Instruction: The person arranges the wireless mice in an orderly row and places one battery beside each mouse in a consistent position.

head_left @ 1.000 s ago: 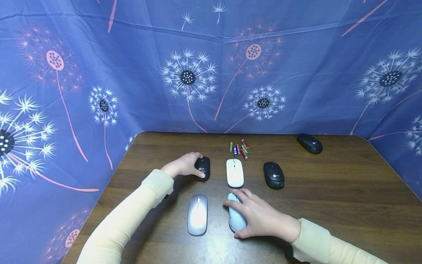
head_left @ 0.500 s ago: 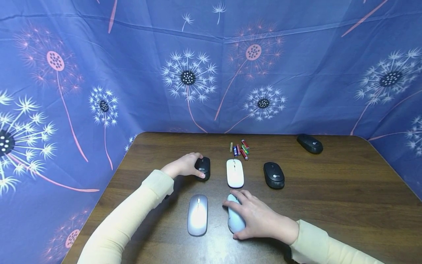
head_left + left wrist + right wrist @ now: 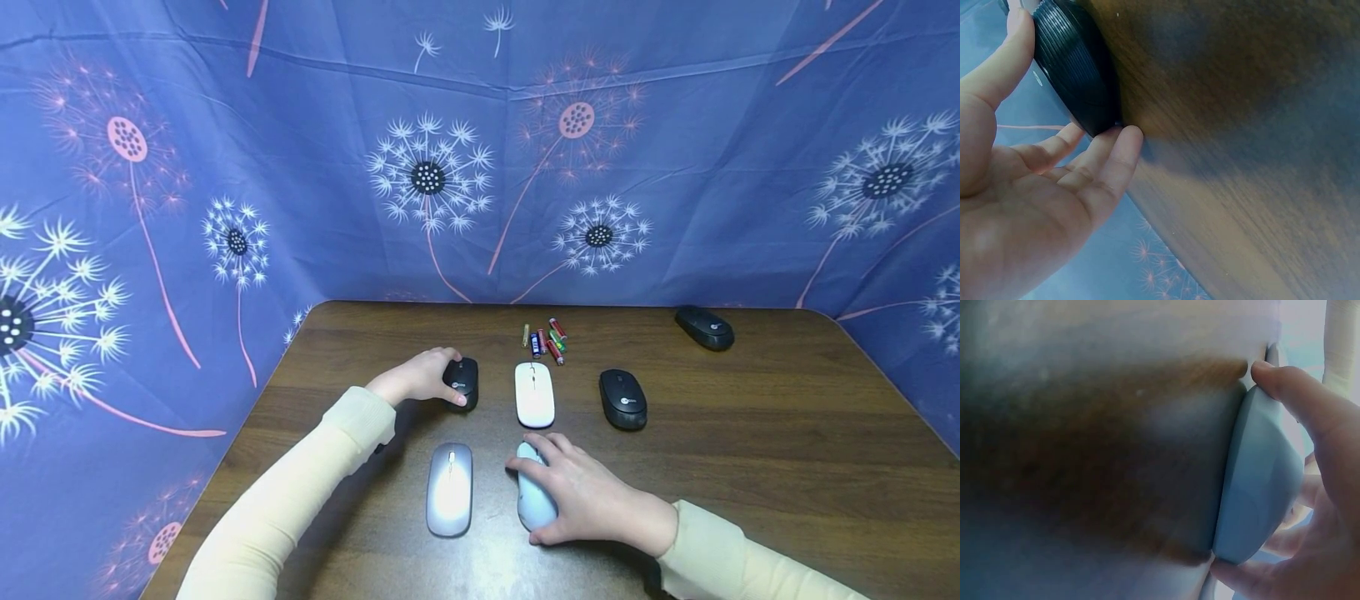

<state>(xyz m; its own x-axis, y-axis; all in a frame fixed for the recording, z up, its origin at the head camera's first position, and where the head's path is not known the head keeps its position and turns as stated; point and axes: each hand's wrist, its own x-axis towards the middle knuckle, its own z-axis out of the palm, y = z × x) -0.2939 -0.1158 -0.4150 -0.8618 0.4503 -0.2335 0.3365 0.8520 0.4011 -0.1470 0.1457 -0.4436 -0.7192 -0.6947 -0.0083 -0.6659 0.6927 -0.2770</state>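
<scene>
My left hand (image 3: 420, 377) holds a black computer mouse (image 3: 467, 377) by its two ends, thumb at the near end and fingers at the far end. The left wrist view shows the ribbed side of this black mouse (image 3: 1079, 65) between thumb and fingertips. Lower in the head view, my right hand (image 3: 592, 496) grips a light blue mouse (image 3: 536, 502) that rests on the table. Seen from the right wrist, the thumb is at one end of the blue mouse (image 3: 1260, 478) and fingers are at the other.
Between the hands lie a white mouse (image 3: 534, 396) and a silver-grey mouse (image 3: 449, 492). Two more black mice, one nearer (image 3: 622, 398) and one farther (image 3: 703, 327), lie to the right. Several small batteries (image 3: 544, 340) are at the back of the wooden table (image 3: 757, 433), before a blue curtain (image 3: 675, 125).
My right hand and the light blue mouse have shifted very slightly left. The left hand and its black mouse have stayed in place.
</scene>
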